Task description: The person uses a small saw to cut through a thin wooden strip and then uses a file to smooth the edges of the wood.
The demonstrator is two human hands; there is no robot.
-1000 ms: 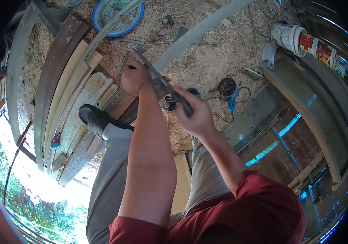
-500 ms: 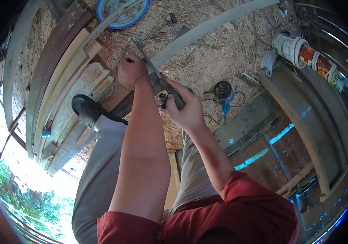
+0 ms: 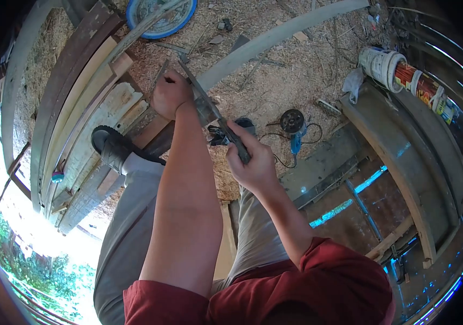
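Observation:
My right hand (image 3: pixel 254 167) is closed round the dark end of a long, narrow grey bar-shaped tool (image 3: pixel 205 97), which slants up and left past my left hand. My left hand (image 3: pixel 172 96) is a fist just left of it. A thin piece (image 3: pixel 163 67) sticks out above that fist; what the fingers hold is largely hidden. Between the hands, a flat grey piece (image 3: pixel 204 112) shows under the tool. Just below it a dark object (image 3: pixel 219 135) is partly covered, beside a dark round container (image 3: pixel 245 125).
A corded blue power tool (image 3: pixel 295 135) lies on the shavings-covered floor. Curved planks (image 3: pixel 74 92) stack at left by my shoe (image 3: pixel 118 149). A blue-rimmed basin (image 3: pixel 161 35) sits at the top, a long curved board (image 3: pixel 280 37) beside it. Buckets (image 3: pixel 380 66) and curved panels (image 3: pixel 394 157) line the right.
The long tool has shifted slightly down and right with my right hand and looks narrower, turned more edge-on. More of the dark container shows. My left hand stays almost in place.

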